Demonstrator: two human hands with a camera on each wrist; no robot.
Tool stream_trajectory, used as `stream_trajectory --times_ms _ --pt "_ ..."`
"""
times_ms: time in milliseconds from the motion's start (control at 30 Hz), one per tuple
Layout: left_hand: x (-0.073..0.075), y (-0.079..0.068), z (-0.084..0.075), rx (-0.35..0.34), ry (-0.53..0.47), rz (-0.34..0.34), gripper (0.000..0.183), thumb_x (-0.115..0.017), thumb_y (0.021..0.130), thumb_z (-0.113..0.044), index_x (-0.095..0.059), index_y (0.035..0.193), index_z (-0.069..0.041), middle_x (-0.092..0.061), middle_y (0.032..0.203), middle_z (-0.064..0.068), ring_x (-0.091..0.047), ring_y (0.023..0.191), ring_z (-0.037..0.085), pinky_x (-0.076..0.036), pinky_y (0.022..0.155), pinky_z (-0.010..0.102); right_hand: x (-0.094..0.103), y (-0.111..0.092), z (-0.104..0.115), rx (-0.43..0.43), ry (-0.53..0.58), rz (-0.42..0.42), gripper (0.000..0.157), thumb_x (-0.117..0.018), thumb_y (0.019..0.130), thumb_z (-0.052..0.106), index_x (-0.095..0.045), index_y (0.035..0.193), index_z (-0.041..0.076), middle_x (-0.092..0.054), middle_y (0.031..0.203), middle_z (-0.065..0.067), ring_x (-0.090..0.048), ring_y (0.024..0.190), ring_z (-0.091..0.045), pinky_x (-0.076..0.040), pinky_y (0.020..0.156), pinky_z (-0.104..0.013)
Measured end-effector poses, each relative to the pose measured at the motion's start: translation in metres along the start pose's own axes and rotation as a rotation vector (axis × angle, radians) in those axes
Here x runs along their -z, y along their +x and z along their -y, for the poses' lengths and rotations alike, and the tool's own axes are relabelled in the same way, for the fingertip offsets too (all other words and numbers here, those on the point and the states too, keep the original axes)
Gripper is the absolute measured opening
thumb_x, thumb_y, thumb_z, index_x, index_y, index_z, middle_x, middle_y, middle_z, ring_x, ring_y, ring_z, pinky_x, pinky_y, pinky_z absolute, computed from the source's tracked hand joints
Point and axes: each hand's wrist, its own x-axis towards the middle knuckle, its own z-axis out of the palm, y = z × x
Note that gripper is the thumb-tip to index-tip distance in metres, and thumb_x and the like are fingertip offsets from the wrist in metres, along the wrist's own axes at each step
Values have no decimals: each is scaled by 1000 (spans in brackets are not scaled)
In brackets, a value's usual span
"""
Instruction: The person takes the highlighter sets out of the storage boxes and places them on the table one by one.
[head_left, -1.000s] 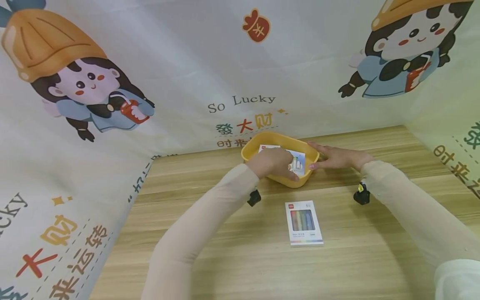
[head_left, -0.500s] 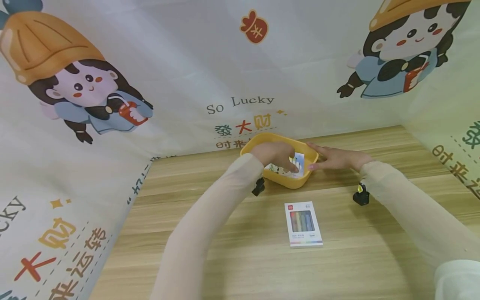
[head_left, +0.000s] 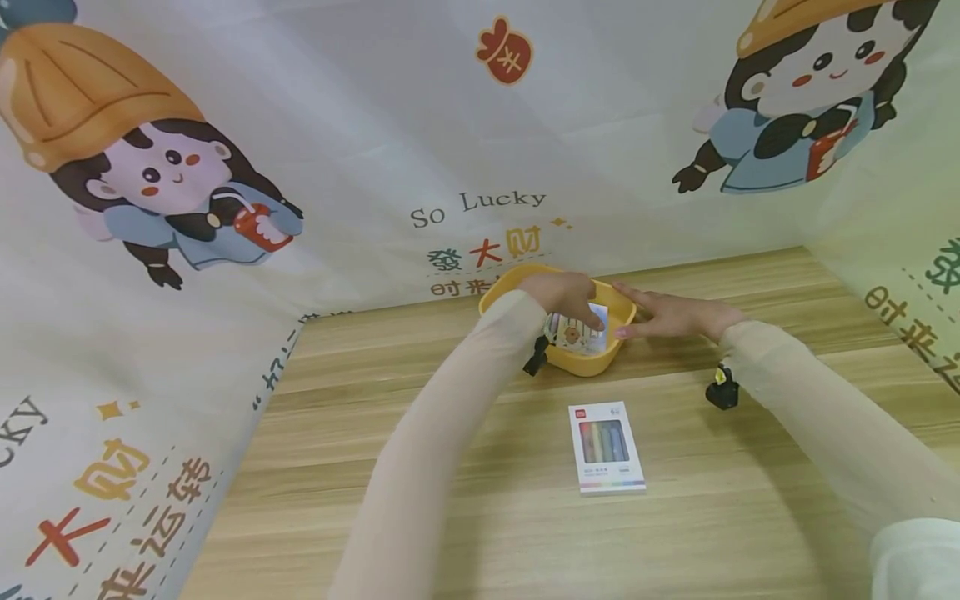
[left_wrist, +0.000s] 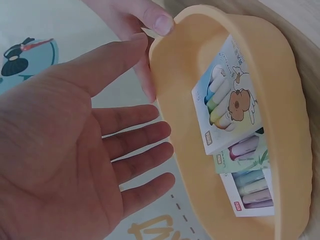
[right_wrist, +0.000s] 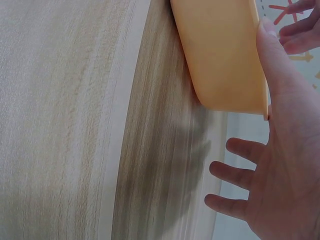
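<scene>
Left hand: reaching over (head_left: 562, 293) the basket, fingers spread loosely and grasping nothing that I can see; whether a fingertip brushes anything inside, I can't tell.
Right hand: at the basket's right end (head_left: 671, 317), thumb on the rim, fingers stretched out rather than clenched. My guess is it's there to stop the basket from sliding.
Yellow basket: at the back of the worktop (head_left: 720, 508), close to the backdrop, its raised wall (head_left: 581, 364) penning the packs in.
Packs inside: three, overlapping. Uppermost, a white-and-blue pack (left_wrist: 222, 105) with a brown cartoon animal and pictured coloured sticks; then a green pack (left_wrist: 235, 162); then a white pack (left_wrist: 255, 205) showing pastel sticks. The small red logo (left_wrist: 209, 137) looks like "deli", though blurred.
Pack outside: a windowed white pack (head_left: 606, 448) of rainbow-coloured sticks, flat and face up in front of the basket, apart from both hands; red logo in a corner, the rest too small to read.
Backdrop: white cloth (head_left: 375, 100) printed "So Lucky", with 發大财 beneath.
</scene>
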Motion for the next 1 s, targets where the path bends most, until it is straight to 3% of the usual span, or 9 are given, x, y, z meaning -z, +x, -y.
stream_trajectory --times_ms 333,767,1000 --pt "6 6 -1 59 -14 29 77 -58 92 -58 -32 155 -22 -34 162 -4 -38 146 19 -37 119 41 2 0 2 -16 12 7 98 -55 95 57 7 160 18 0 166 -24 -9 150 -52 -15 118 -71" --pt "2 17 1 105 8 43 72 -60 90 -61 -43 149 -23 -46 154 -4 -46 140 20 -40 116 40 -3 2 -3 1 27 3 96 -54 96 56 7 160 19 -1 165 -25 -10 149 -53 -14 118 -71" --pt "2 22 0 92 5 39 69 -61 91 -58 -45 147 -21 -48 152 -3 -47 139 20 -41 115 39 -2 2 -2 5 23 -1 97 -55 95 56 7 160 18 1 166 -24 -10 149 -53 -14 118 -70"
